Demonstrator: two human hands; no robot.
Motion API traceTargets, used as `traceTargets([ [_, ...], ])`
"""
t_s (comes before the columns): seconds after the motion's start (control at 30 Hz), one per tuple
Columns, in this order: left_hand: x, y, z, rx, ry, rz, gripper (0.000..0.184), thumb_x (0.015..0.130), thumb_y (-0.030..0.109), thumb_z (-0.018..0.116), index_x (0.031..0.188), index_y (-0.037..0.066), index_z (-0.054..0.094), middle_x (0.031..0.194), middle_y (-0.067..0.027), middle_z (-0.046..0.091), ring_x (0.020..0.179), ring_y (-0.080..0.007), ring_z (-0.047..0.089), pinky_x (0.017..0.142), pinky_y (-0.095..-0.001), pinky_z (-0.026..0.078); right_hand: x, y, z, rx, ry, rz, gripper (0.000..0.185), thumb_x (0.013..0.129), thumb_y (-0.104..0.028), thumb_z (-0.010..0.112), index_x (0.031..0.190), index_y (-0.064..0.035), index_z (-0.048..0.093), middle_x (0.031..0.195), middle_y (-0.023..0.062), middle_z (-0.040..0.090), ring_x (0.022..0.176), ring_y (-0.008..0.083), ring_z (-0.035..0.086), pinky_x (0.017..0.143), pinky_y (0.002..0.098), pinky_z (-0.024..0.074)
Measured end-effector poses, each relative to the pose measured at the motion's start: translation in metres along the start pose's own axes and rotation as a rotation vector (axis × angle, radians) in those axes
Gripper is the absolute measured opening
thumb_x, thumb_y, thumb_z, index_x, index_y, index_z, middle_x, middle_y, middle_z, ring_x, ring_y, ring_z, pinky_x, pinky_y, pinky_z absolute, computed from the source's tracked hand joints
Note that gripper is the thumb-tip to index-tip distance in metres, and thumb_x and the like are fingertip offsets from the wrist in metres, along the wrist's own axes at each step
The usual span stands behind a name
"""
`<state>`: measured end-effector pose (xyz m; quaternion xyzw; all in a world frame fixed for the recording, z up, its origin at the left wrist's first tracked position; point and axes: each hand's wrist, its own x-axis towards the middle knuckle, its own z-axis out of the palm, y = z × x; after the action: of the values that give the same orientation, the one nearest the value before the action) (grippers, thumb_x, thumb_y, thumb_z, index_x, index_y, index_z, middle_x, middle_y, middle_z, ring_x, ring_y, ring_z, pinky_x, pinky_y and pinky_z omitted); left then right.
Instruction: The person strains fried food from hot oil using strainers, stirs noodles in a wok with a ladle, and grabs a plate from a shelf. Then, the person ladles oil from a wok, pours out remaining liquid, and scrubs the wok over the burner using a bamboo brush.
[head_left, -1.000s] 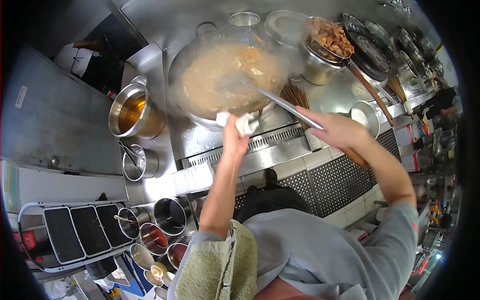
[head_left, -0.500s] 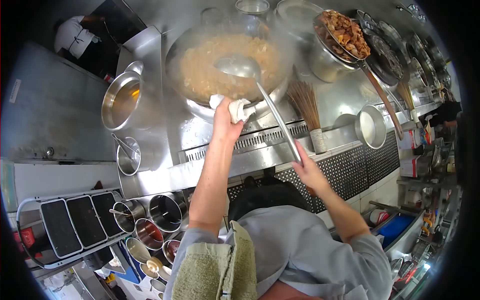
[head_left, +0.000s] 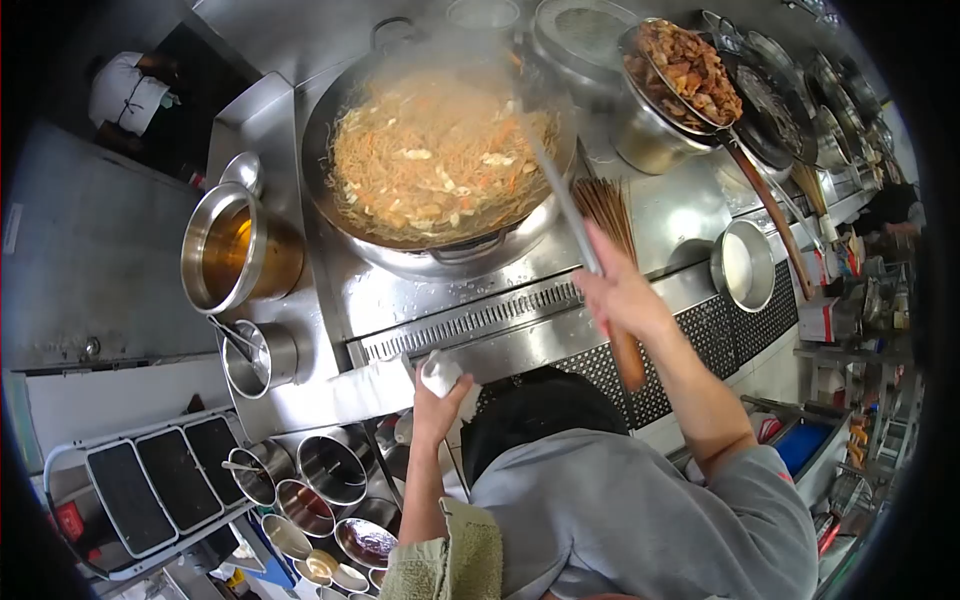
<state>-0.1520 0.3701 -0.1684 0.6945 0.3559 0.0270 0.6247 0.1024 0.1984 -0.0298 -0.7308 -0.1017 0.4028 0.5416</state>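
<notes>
A large wok [head_left: 316,165] sits on the stove, full of thin noodles [head_left: 420,180] with orange shreds and pale pieces, steam rising at its far side. My right hand [head_left: 622,292] grips a ladle [head_left: 566,192] by its long metal handle, whose wooden end [head_left: 626,358] points back towards me. The handle crosses the wok's right rim, and steam and blur hide the ladle's bowl. Lower down, my left hand [head_left: 436,408] is closed on a folded white cloth [head_left: 443,373] at the stove's front edge, apart from the wok.
Left of the wok stand a pot of amber liquid [head_left: 222,252] and a smaller pot with utensils [head_left: 262,360]. A bamboo brush [head_left: 604,212] lies to the right. Beyond it, a strainer of browned pieces [head_left: 690,75] rests over a pot. Sauce containers [head_left: 332,468] sit lower left. Another person [head_left: 130,95] stands at upper left.
My left hand has drawn back from the wok's near rim with the cloth. The ladle's bowl has moved from above the noodles towards the wok's far right side. The noodles show more clearly.
</notes>
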Motion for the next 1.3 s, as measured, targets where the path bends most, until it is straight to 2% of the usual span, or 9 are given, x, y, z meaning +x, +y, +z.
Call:
traceTargets([
  [0.07,-0.004,0.000,-0.002,0.185,0.166,-0.134,0.069,0.073,0.031,0.076,0.124,-0.003,0.045,0.106,-0.0177,0.061,0.098,-0.0294,0.060,0.086,-0.0360,0.046,-0.023,-0.009,0.000,0.180,-0.157,-0.003,0.072,0.089,-0.005,0.051,0.148,-0.0109,0.012,0.055,0.0009,0.043,0.040,0.0102,0.043,0.035,0.0269,0.0393],
  [0.2,0.005,-0.012,0.003,0.409,0.302,0.017,0.076,0.070,0.030,0.077,0.125,-0.006,0.041,0.101,-0.0266,0.061,0.095,-0.0408,0.060,0.084,-0.0425,0.047,-0.016,-0.017,-0.018,0.030,-0.051,-0.070,0.069,0.088,-0.006,0.052,0.148,-0.0105,0.016,0.057,-0.0001,0.044,0.040,0.0095,0.043,0.034,0.0266,0.0393],
  [0.5,0.007,-0.007,0.014,0.604,0.479,0.043,0.077,0.072,0.025,0.075,0.129,-0.008,0.035,0.106,-0.0288,0.057,0.095,-0.0430,0.055,0.083,-0.0468,0.045,0.113,-0.072,0.011,-0.183,-0.279,-0.212,0.066,0.089,-0.008,0.051,0.147,-0.0087,0.019,0.058,-0.0001,0.044,0.041,0.0083,0.041,0.036,0.0267,0.0392],
  [0.7,0.002,-0.011,0.014,0.742,0.578,0.268,0.083,0.067,0.021,0.077,0.131,-0.009,0.033,0.117,-0.0277,0.053,0.105,-0.0433,0.048,0.093,-0.0486,0.038,0.085,-0.081,0.008,-0.836,-0.272,-0.218,0.070,0.088,-0.008,0.052,0.148,-0.0202,0.018,0.071,0.0104,0.055,0.047,0.0168,0.052,0.044,0.0331,0.0464],
  [0.77,0.002,-0.013,0.014,0.740,0.572,0.236,0.083,0.067,0.021,0.076,0.132,-0.008,0.033,0.116,-0.0268,0.054,0.106,-0.0429,0.047,0.094,-0.0489,0.037,0.091,-0.052,-0.031,-1.261,-0.218,-0.647,0.071,0.089,-0.009,0.052,0.148,-0.0253,0.017,0.081,0.0151,0.060,0.059,0.0245,0.059,0.056,0.0388,0.0508],
  [0.83,0.002,-0.015,0.014,0.743,0.562,0.209,0.084,0.067,0.022,0.076,0.132,-0.008,0.033,0.115,-0.0259,0.055,0.107,-0.0425,0.046,0.094,-0.0493,0.035,0.059,-0.084,-0.051,-1.525,-0.188,-0.275,0.071,0.087,-0.006,0.052,0.147,-0.0253,0.019,0.085,0.0179,0.061,0.070,0.0300,0.062,0.066,0.0424,0.0510],
  [0.9,0.000,-0.017,0.009,0.753,0.558,0.183,0.085,0.066,0.023,0.076,0.132,-0.007,0.032,0.114,-0.0249,0.056,0.107,-0.0420,0.045,0.093,-0.0492,0.034,0.038,-0.094,-0.095,-1.772,-0.033,-0.527,0.071,0.085,-0.001,0.051,0.146,-0.0254,0.024,0.086,0.0184,0.061,0.074,0.0333,0.062,0.068,0.0425,0.0507],
  [1.1,-0.004,-0.008,0.007,0.719,0.501,0.151,0.081,0.069,0.022,0.073,0.133,-0.007,0.033,0.121,-0.0234,0.052,0.110,-0.0400,0.042,0.093,-0.0515,0.034,0.033,-0.091,-0.098,-1.375,0.107,-0.823,0.070,0.083,-0.001,0.056,0.143,-0.0265,0.031,0.091,0.0183,0.062,0.079,0.0337,0.062,0.072,0.0433,0.0505],
  [1.3,-0.004,-0.011,0.009,0.710,0.497,0.199,0.082,0.069,0.022,0.074,0.133,-0.007,0.032,0.123,-0.0252,0.049,0.111,-0.0404,0.042,0.094,-0.0505,0.034,0.049,-0.055,-0.052,-1.314,-0.081,-0.696,0.072,0.085,-0.005,0.057,0.145,-0.0298,0.026,0.096,0.0195,0.063,0.083,0.0339,0.063,0.074,0.0437,0.0520],
])
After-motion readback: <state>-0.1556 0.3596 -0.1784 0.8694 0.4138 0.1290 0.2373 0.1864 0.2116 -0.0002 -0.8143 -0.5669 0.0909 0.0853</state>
